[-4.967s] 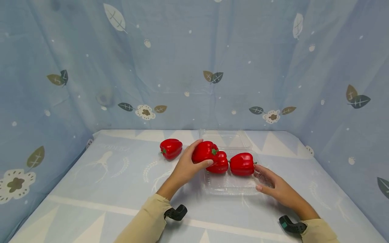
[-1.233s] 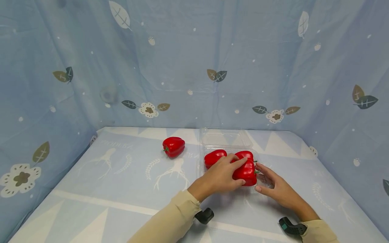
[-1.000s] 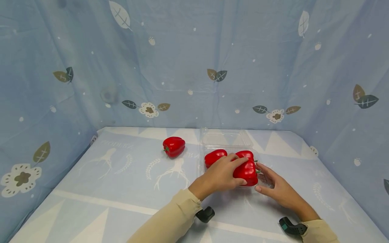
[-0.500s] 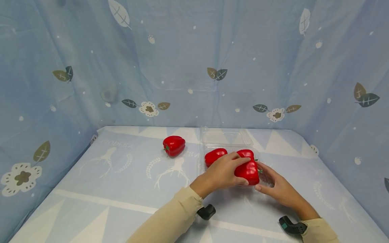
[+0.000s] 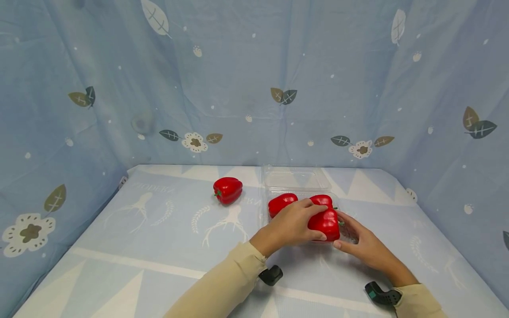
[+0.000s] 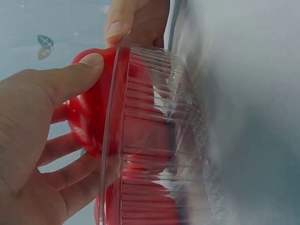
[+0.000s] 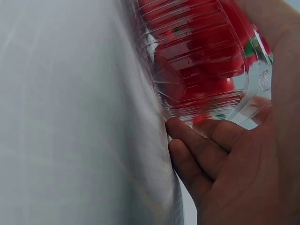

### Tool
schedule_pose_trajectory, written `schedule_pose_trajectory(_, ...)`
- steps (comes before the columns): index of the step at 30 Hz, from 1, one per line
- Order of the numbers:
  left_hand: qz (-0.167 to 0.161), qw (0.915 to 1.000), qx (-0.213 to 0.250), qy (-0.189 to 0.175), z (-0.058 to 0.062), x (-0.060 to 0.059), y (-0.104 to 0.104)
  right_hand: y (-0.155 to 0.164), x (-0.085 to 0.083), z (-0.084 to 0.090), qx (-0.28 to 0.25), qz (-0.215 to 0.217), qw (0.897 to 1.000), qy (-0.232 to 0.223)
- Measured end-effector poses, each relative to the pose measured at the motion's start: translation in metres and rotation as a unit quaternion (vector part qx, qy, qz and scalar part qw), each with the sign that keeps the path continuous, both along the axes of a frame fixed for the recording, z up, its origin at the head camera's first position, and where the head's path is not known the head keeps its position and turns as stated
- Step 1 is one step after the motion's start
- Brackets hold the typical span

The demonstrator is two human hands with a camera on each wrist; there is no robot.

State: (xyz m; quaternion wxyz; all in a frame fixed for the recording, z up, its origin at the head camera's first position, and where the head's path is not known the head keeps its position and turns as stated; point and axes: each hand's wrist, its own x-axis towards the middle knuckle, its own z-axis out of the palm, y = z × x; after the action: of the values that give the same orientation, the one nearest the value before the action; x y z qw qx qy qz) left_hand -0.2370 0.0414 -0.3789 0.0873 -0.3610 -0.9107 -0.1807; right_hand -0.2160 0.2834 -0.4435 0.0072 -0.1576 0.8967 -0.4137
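Note:
My left hand (image 5: 292, 223) grips a glossy red bell pepper (image 5: 328, 224), its green stem facing right, at the front right of a clear plastic clamshell box (image 6: 187, 126). In the left wrist view the thumb lies on this pepper, which stands partly above the box rim. Two more red bell peppers sit in the box: one at the left (image 5: 280, 204), another at the back right (image 5: 321, 200), partly covered by my fingers. My right hand (image 5: 370, 247) holds the box's right end, fingers curved against the ribbed wall and thumb by the front corner.
The box's clear lid (image 5: 296, 179) lies folded open behind it. Another red bell pepper (image 5: 228, 191) lies on the patterned tablecloth (image 5: 159, 238), left of the box. A blue leaf-print curtain (image 5: 238, 79) surrounds the back and sides.
Five seconds ago the left hand held a pepper over the box's left part; now it grips one at the front right, having edged slightly right lately. The right hand has stayed at the box.

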Motion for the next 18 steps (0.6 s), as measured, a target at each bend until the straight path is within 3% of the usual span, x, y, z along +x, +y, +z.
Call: schedule_pose_trajectory(18,-0.004,0.9982,-0.001,-0.060,0.0035,-0.0013,0.0030,-0.0005,0.0008,-0.0004,-0.003,0.000,1.000,-0.003)
